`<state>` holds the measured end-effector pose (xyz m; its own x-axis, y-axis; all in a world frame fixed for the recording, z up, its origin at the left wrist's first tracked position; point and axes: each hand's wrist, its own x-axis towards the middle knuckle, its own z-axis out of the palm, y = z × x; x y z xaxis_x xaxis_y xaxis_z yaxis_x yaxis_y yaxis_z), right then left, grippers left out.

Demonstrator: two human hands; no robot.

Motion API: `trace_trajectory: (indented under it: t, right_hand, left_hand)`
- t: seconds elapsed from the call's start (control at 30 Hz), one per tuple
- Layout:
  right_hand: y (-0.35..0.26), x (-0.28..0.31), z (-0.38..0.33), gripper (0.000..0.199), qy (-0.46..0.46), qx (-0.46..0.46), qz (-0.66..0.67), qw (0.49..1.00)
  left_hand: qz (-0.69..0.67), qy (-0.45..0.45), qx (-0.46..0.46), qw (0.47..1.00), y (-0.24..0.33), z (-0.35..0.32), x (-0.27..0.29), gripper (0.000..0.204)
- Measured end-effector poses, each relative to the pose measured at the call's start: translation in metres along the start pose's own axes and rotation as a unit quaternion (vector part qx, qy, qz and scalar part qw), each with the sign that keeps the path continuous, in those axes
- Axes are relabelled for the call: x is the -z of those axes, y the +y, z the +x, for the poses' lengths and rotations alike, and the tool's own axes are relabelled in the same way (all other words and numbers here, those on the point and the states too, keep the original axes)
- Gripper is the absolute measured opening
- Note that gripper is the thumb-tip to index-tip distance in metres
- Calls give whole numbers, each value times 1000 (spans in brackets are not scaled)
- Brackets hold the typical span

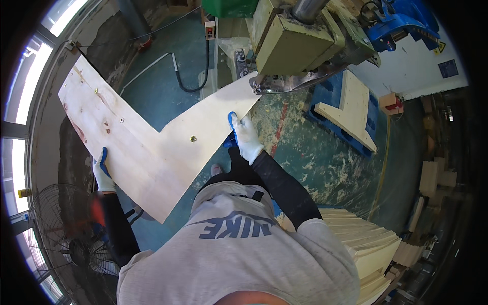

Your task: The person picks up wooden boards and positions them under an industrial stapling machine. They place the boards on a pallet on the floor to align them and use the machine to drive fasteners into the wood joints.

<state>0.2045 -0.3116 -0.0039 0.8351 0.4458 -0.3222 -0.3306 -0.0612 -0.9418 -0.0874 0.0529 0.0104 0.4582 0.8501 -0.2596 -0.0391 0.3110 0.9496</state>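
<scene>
Plywood panel [152, 137] — L-shaped, held level over the green floor [315, 157] by both gloved hands.

Nearest, the left hand [103, 175] grips the panel's lower left edge, fingers curled over it; the right hand [245, 137] clasps the right edge near the far arm of the L. A small metal fitting [193, 138] sits at the inner corner. Farther on, that arm's tip reaches the pale green machine [300, 46] — whether it touches the metal foot is hard to tell. Cut boards [351, 107] lie on a blue pallet [335, 129] beyond.

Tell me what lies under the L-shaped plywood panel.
Under the L-shaped plywood panel, green concrete floor shows around its edges. Gloved fingers of the left hand curl beneath one edge. Anything directly beneath is covered.
</scene>
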Motion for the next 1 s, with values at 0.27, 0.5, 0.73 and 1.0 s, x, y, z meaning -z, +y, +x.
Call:
trace_trajectory:
  t: [0.27,0.5,0.73,1.0]
  right_hand:
    - [19,7,14,37,-11,33,43,998]
    - [-1,16,13,39,-30,56,113,992]
    - [-29,14,-35,29,-124,-46,152,979]
    - [35,110,-55,35,-52,-97,246,963]
  left_hand:
    - [-43,-4,-9,999,-3,-3,-8,45]
    - [-32,-2,-21,999,11,-22,-25,45]
    - [21,-33,68,997,40,-35,9,43]
    - [43,-91,173,980,-2,-75,-76,42]
